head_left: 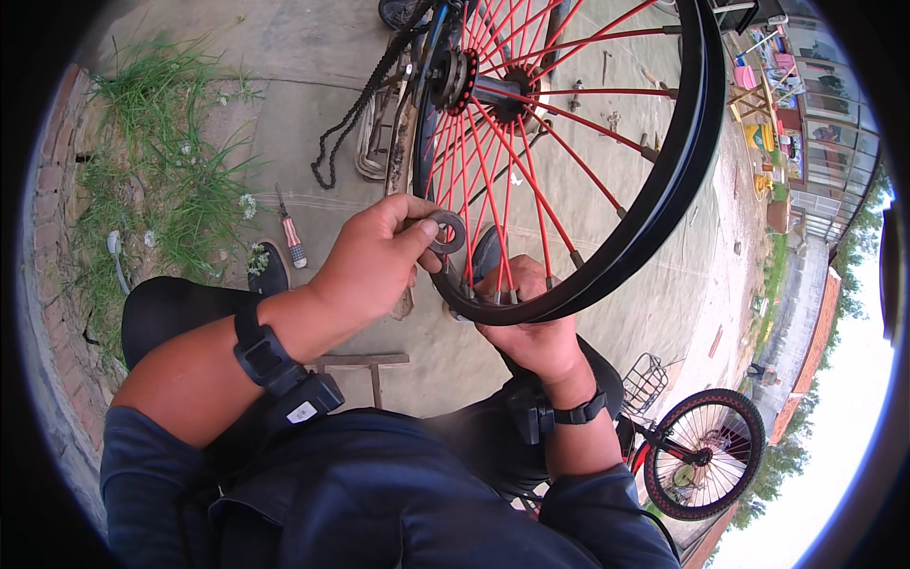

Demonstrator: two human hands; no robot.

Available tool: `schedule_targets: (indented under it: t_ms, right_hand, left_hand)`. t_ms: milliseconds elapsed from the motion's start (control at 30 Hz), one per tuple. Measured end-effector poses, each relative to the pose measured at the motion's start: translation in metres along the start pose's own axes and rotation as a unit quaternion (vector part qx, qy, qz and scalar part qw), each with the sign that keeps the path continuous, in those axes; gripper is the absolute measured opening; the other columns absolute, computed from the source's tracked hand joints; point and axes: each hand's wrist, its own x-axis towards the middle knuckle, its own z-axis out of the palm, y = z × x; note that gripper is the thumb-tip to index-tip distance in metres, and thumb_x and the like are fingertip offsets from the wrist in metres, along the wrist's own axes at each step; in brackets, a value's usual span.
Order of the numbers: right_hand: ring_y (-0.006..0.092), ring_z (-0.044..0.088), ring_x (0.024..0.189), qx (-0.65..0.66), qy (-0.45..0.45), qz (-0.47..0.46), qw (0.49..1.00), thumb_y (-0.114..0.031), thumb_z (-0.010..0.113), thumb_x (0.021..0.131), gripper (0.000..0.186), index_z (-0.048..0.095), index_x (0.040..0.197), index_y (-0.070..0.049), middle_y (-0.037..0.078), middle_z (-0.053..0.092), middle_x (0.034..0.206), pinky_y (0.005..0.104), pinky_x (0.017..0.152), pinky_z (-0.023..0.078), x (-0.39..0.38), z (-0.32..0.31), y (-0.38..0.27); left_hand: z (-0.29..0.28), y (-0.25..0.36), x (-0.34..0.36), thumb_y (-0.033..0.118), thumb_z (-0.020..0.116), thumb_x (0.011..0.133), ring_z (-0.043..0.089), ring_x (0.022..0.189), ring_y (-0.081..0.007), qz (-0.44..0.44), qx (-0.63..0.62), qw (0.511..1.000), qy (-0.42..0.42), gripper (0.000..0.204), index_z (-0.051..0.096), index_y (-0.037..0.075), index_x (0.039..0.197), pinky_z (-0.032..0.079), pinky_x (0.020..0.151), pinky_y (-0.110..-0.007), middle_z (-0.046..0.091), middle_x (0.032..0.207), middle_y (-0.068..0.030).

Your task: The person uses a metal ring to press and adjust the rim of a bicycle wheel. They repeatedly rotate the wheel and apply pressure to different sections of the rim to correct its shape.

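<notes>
Between the thumb and fingers of my left hand (355,256), a flat dark metal ring like a washer (454,219) is pinched. It is held up beside the lower left of the bicycle wheel (675,204), which has a black rim and red spokes. My right hand (540,337) grips the bottom of that rim, its fingers reaching in among the spokes. Higher up, the wheel's hub (500,92) carries a dark toothed part (455,81) on its left side. A loose chain (341,142) hangs down left of the wheel.
A screwdriver (293,237) with a red and white handle lies on the ground near my shoe (268,270). Small metal parts (576,95) are scattered behind the wheel. Grass (171,152) grows at the left. Another bicycle wheel (703,455) stands at the lower right.
</notes>
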Motion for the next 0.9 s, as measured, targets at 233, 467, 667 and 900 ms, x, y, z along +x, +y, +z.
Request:
schedule_targets:
  t_ms: [233, 467, 667, 900]
  right_hand:
    - [0.0096, 0.063, 0.080, 0.046, -0.012, 0.064, 0.997, -0.001, 0.085, 0.076, 0.039, 0.058, 0.104, -0.002, 0.003, 0.065, 0.090, 0.0271, 0.069, 0.051, -0.004, 0.002, 0.002]
    - [0.0085, 0.062, 0.087, 0.077, -0.007, 0.084, 0.993, 0.003, 0.084, 0.077, 0.045, 0.053, 0.109, -0.002, 0.003, 0.064, 0.096, 0.0258, 0.075, 0.052, -0.007, 0.006, 0.007]
    - [0.0091, 0.062, 0.094, 0.115, -0.007, 0.075, 0.990, 0.004, 0.084, 0.078, 0.050, 0.050, 0.114, -0.002, 0.005, 0.063, 0.102, 0.0262, 0.079, 0.052, -0.004, 0.008, 0.007]
    - [0.0100, 0.063, 0.095, 0.088, -0.019, 0.058, 0.994, 0.005, 0.085, 0.077, 0.053, 0.048, 0.115, -0.003, 0.005, 0.063, 0.103, 0.0268, 0.079, 0.053, -0.006, 0.006, 0.011]
  left_hand:
    - [-0.007, 0.003, -0.014, 0.011, 0.055, 0.106, 0.063, 0.078, -0.0103, -0.062, -0.155, 0.984, -0.065, 0.019, 0.061, 0.002, 0.122, 0.048, 0.063, -0.023, 0.069, 0.102, -0.0046]
    - [0.002, 0.008, -0.019, 0.015, 0.059, 0.105, 0.065, 0.078, -0.0082, -0.067, -0.077, 0.989, -0.110, 0.020, 0.064, 0.002, 0.119, 0.048, 0.061, -0.021, 0.070, 0.101, -0.0038]
    - [0.001, 0.013, -0.019, 0.019, 0.065, 0.102, 0.066, 0.078, -0.0070, -0.072, -0.010, 0.992, -0.104, 0.022, 0.064, 0.003, 0.117, 0.047, 0.060, -0.022, 0.071, 0.094, -0.0024]
    - [0.002, 0.011, -0.019, 0.021, 0.068, 0.101, 0.066, 0.079, -0.0075, -0.073, -0.017, 0.992, -0.103, 0.023, 0.064, 0.003, 0.114, 0.047, 0.059, -0.022, 0.071, 0.095, -0.0029]
